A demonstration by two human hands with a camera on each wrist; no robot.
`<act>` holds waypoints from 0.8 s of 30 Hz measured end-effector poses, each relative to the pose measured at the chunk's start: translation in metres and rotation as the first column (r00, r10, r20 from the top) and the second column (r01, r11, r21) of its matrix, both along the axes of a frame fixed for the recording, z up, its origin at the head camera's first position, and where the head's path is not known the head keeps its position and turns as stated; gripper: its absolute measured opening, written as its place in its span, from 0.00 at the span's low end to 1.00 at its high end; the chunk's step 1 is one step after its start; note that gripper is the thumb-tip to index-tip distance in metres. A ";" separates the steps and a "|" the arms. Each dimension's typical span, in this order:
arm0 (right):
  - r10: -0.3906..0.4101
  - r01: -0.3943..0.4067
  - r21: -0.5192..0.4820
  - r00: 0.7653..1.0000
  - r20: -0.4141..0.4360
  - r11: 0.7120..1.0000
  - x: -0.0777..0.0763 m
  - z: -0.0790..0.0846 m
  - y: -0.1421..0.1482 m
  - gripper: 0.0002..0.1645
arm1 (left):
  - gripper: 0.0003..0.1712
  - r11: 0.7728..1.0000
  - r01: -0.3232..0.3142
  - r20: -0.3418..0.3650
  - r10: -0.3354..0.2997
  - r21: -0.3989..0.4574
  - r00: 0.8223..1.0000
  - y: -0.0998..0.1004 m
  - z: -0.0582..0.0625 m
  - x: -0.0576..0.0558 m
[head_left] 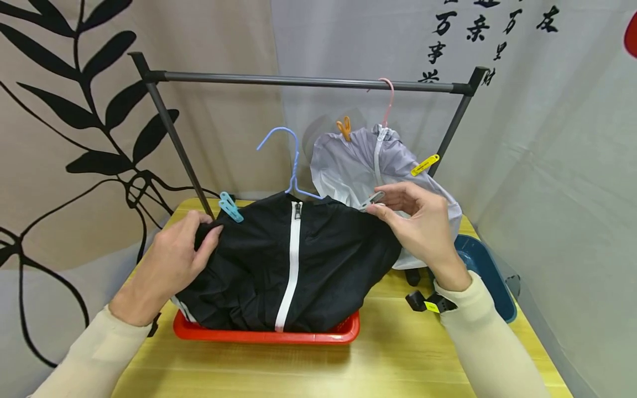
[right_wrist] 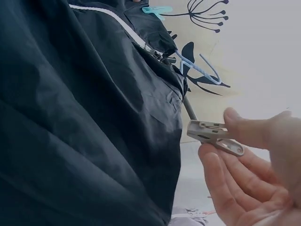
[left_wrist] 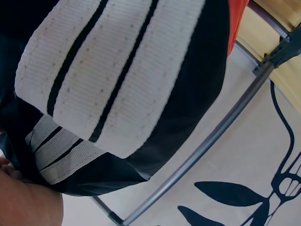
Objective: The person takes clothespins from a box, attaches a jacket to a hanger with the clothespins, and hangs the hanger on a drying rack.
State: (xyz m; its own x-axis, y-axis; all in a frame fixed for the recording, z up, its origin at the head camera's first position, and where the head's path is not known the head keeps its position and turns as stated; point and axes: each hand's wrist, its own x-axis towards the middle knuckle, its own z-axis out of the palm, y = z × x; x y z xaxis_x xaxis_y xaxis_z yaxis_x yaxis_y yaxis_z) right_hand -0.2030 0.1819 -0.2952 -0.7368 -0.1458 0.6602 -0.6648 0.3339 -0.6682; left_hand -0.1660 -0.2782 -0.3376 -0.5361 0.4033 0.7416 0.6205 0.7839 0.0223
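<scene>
A black jacket (head_left: 330, 260) with a white front zip hangs on a blue hanger (head_left: 294, 157) over a red basket. My left hand (head_left: 174, 260) grips the jacket's shoulder at the left, close to a light blue clothespin (head_left: 230, 207) clipped there. Between the thumb and fingers of my right hand (head_left: 418, 221) is a grey clothespin (right_wrist: 214, 134), pinched beside the jacket's right shoulder. The right wrist view shows this clothespin a little apart from the black cloth. White stripes (left_wrist: 108, 70) on the sleeve fill much of the left wrist view.
Behind, a grey jacket (head_left: 343, 160) hangs by a pink hanger (head_left: 390, 99) from the metal rack (head_left: 298, 81), with an orange clothespin (head_left: 344, 128) and a yellow clothespin (head_left: 425, 165) on it. The red basket (head_left: 264, 336) stands on the wooden table (head_left: 388, 354). A blue basket (head_left: 490, 282) is at right.
</scene>
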 end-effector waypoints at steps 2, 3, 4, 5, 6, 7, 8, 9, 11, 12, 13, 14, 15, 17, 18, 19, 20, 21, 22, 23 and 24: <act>-0.017 0.017 -0.003 1.000 -0.005 1.000 -0.002 0.000 -0.002 0.20 | 0.38 1.000 0.000 -0.001 0.000 0.003 1.000 0.000 0.000 0.000; -0.023 0.023 -0.006 1.000 -0.005 1.000 -0.003 0.001 -0.002 0.19 | 0.37 1.000 0.001 -0.001 -0.001 0.004 1.000 0.000 0.000 0.000; -0.029 0.029 -0.009 1.000 -0.005 1.000 -0.003 0.001 -0.003 0.17 | 0.36 1.000 0.004 0.000 -0.004 0.004 1.000 0.000 0.000 0.000; -0.033 0.033 -0.013 0.999 -0.003 0.999 -0.004 0.002 -0.004 0.16 | 0.33 1.000 0.006 0.003 -0.006 0.005 1.000 0.000 0.000 0.000; -0.036 0.036 -0.014 0.999 0.003 0.999 -0.004 0.003 -0.005 0.14 | 0.29 1.000 0.007 0.004 -0.007 0.005 1.000 0.000 0.000 0.000; -0.036 0.037 -0.015 0.999 0.012 0.999 -0.005 0.003 -0.006 0.13 | 0.27 1.000 0.007 0.006 -0.007 0.005 1.000 0.000 -0.001 0.000; -0.033 0.033 -0.016 0.999 0.022 0.999 -0.006 0.003 -0.008 0.12 | 0.27 1.000 0.006 0.005 -0.006 0.006 1.000 -0.001 -0.001 0.000; -0.029 0.029 -0.019 0.999 0.031 0.999 -0.007 0.002 -0.009 0.11 | 0.27 1.000 0.005 0.007 -0.005 0.006 1.000 -0.001 -0.002 0.001; -0.019 0.021 -0.023 0.998 0.052 1.000 -0.009 0.001 -0.012 0.10 | 0.29 1.000 -0.001 0.006 0.001 0.005 1.000 -0.001 -0.002 0.003; -0.013 0.015 -0.027 0.998 0.063 1.000 -0.011 0.000 -0.013 0.10 | 0.32 1.000 -0.003 0.005 0.003 0.004 1.000 -0.001 -0.002 0.003; -0.007 0.009 -0.031 0.997 0.072 0.999 -0.012 -0.001 -0.014 0.10 | 0.36 1.000 -0.005 0.005 0.005 0.002 1.000 -0.001 -0.003 0.004; -0.005 0.007 -0.032 0.997 0.082 0.999 -0.013 -0.002 -0.015 0.09 | 0.38 1.000 -0.005 0.005 0.005 0.000 1.000 0.000 -0.003 0.004; -0.004 0.007 -0.033 0.996 0.089 0.999 -0.013 -0.003 -0.016 0.09 | 0.38 1.000 -0.005 0.006 0.005 -0.002 1.000 0.000 -0.002 0.004; -0.005 0.008 -0.025 0.995 0.103 1.000 -0.013 -0.002 -0.017 0.08 | 0.38 1.000 -0.003 0.004 0.003 -0.004 1.000 0.001 -0.001 0.004; -0.007 0.009 -0.020 0.994 0.108 1.000 -0.013 -0.002 -0.018 0.08 | 0.38 1.000 -0.002 0.004 0.002 -0.005 1.000 0.001 -0.001 0.003; -0.009 0.010 -0.012 0.994 0.113 1.000 -0.013 -0.001 -0.018 0.08 | 0.37 1.000 0.000 0.004 0.000 -0.007 1.000 0.001 0.000 0.003; -0.011 0.012 -0.002 0.993 0.121 1.000 -0.013 0.000 -0.018 0.07 | 0.37 1.000 0.003 0.004 -0.003 -0.008 1.000 0.001 0.001 0.003; -0.017 0.015 0.015 0.991 0.131 1.000 -0.013 0.000 -0.018 0.08 | 0.36 1.000 0.006 0.005 -0.006 -0.008 1.000 0.001 0.001 0.002; -0.024 0.020 0.035 0.990 0.142 0.999 -0.013 0.001 -0.018 0.08 | 0.36 1.000 0.008 0.005 -0.008 -0.009 1.000 0.002 0.002 0.002; -0.033 0.024 0.059 0.988 0.154 0.998 -0.013 0.002 -0.018 0.08 | 0.36 1.000 0.011 0.006 -0.011 -0.011 1.000 0.002 0.002 0.002; -0.044 0.030 0.087 0.985 0.168 0.996 -0.013 0.002 -0.017 0.09 | 0.36 1.000 0.014 0.010 -0.014 -0.009 1.000 0.003 0.002 0.002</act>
State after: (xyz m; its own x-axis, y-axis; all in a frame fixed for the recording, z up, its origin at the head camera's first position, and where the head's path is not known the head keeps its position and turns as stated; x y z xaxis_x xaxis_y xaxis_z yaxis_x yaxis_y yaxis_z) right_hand -0.2157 0.1646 -0.2928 -0.8427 -0.1660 0.5122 -0.5308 0.4159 -0.7385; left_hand -0.1643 -0.2757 -0.3351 -0.5378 0.4170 0.7327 0.6310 0.7755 0.0217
